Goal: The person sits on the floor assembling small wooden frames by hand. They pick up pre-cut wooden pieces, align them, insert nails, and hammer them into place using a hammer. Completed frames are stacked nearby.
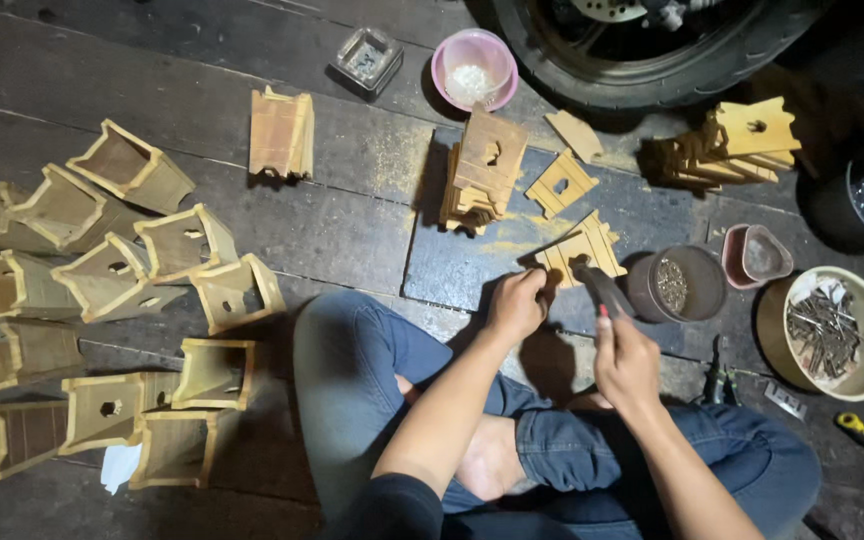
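Right hand clenched on hammer — head up-left; left hand pinching wooden panel — flat.

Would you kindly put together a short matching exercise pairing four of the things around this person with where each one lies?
Things:
1. pink bowl
2. round tin of nails
3. hammer
4. open wooden boxes

Places:
A. in the right hand
B. spread over the floor at the left
C. at the top, beside the tyre
D. at the right edge, past the dark cup

Pairs: 1-C, 2-D, 3-A, 4-B
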